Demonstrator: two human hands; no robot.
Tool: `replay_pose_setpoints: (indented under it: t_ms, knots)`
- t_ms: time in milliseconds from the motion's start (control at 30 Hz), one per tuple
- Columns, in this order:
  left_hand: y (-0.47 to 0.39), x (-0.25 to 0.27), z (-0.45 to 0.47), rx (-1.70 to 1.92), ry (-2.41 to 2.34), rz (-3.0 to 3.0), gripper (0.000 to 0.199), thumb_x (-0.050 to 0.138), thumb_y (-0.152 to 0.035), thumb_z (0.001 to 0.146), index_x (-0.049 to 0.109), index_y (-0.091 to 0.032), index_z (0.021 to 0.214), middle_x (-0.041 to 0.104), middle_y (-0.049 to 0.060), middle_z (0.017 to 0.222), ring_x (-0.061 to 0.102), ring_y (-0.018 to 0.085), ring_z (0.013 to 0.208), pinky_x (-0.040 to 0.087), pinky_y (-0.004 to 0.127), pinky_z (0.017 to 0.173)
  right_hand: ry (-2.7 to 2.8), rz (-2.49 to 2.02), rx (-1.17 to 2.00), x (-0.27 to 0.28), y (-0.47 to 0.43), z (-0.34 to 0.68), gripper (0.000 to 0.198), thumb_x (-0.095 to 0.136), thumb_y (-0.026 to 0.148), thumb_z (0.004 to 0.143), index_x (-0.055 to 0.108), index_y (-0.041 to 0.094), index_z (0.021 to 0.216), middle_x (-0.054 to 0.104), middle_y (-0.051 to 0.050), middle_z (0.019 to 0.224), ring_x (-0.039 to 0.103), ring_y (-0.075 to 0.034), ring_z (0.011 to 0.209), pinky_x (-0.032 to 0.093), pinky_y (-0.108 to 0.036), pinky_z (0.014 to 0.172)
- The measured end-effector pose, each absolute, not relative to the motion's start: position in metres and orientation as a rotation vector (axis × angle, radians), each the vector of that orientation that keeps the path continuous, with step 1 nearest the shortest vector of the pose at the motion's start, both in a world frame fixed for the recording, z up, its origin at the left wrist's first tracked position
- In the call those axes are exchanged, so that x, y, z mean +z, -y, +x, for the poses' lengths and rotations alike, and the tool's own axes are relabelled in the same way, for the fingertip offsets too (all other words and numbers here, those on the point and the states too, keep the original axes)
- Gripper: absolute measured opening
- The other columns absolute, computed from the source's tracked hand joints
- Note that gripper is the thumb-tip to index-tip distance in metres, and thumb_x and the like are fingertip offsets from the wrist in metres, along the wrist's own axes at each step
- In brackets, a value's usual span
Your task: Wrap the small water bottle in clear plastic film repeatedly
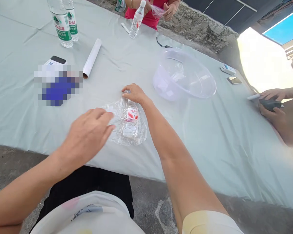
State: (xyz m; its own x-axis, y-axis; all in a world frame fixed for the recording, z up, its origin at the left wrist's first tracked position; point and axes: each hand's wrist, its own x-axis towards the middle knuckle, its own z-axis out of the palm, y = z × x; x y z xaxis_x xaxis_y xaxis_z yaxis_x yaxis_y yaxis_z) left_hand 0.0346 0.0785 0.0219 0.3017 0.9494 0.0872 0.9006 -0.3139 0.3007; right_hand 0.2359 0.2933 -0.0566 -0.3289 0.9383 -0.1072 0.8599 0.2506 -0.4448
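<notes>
Thumb apart from fingers, the left hand [88, 133] hangs at the left side of crumpled clear film [142, 128] — blur hides whether it touches. Amid that film, on the table [202, 139], is a water bottle [131, 118], its top clasped by the right hand [134, 93]; a light, steady hold there should keep the bottle from shifting — and spare such thin film a tear.

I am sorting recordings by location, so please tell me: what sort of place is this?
Probably an outdoor yard: there is grey ground around the table, a rough stone-like wall and a sunlit surface.
</notes>
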Motion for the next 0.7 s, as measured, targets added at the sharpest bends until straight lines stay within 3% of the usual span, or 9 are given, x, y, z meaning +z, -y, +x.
replay_pose_setpoints:
  t_ms: [100,200,333,467,567,700]
  knots:
    - [-0.101,0.018,0.084,0.345,-1.41,2.203,0.028,0.036,-0.018,0.098,0.064,-0.02,0.1,0.069,0.005,0.09,0.064,0.02,0.077,0.044,0.031,0.064,2.318,-1.723,0.623,-0.057,-0.291,0.235,0.034,0.067,0.026,0.082,0.076,0.019,0.114,0.064,-0.013,0.126,0.061,-0.029,0.115,0.047,-0.042,0.103]
    - [-0.136,-0.013,0.106,0.156,-1.562,2.075,0.027,0.037,-0.012,0.093,0.064,-0.016,0.097,0.068,0.009,0.082,0.065,0.023,0.075,0.041,0.033,0.06,2.312,-1.703,0.618,-0.062,-0.291,0.236,0.033,0.065,0.027,0.083,0.076,0.02,0.113,0.065,-0.012,0.127,0.061,-0.029,0.117,0.047,-0.043,0.104]
    - [-0.172,-0.054,0.091,0.268,-1.771,2.189,0.036,0.036,-0.008,0.093,0.067,-0.013,0.111,0.068,0.017,0.113,0.064,0.031,0.108,0.049,0.04,0.083,2.285,-1.615,0.594,-0.074,-0.296,0.238,0.029,0.063,0.029,0.084,0.076,0.02,0.109,0.067,-0.011,0.126,0.06,-0.028,0.119,0.045,-0.043,0.107]
    - [-0.185,-0.076,0.069,0.401,-1.794,2.272,0.038,0.042,-0.02,0.097,0.063,-0.013,0.128,0.06,0.018,0.139,0.049,0.034,0.135,0.039,0.048,0.11,2.025,-1.488,0.593,-0.075,-0.291,0.254,0.033,0.056,0.039,0.091,0.071,0.02,0.114,0.069,-0.01,0.124,0.06,-0.024,0.12,0.044,-0.042,0.108]
    - [-0.183,-0.085,0.063,0.501,-1.813,2.254,0.05,0.045,-0.038,0.099,0.054,-0.013,0.141,0.047,0.02,0.153,0.039,0.034,0.145,0.032,0.049,0.117,1.68,-1.574,0.502,-0.066,-0.263,0.282,0.037,0.047,0.044,0.095,0.067,0.022,0.116,0.068,-0.009,0.125,0.06,-0.023,0.119,0.044,-0.042,0.106]
    - [-0.175,-0.09,0.065,0.514,-1.774,2.283,0.062,0.038,-0.055,0.1,0.049,-0.019,0.149,0.037,0.019,0.16,0.029,0.038,0.15,0.023,0.054,0.119,1.443,-2.073,0.481,-0.06,-0.192,0.312,0.038,0.05,0.05,0.091,0.066,0.019,0.104,0.07,-0.013,0.109,0.063,-0.028,0.103,0.047,-0.043,0.092]
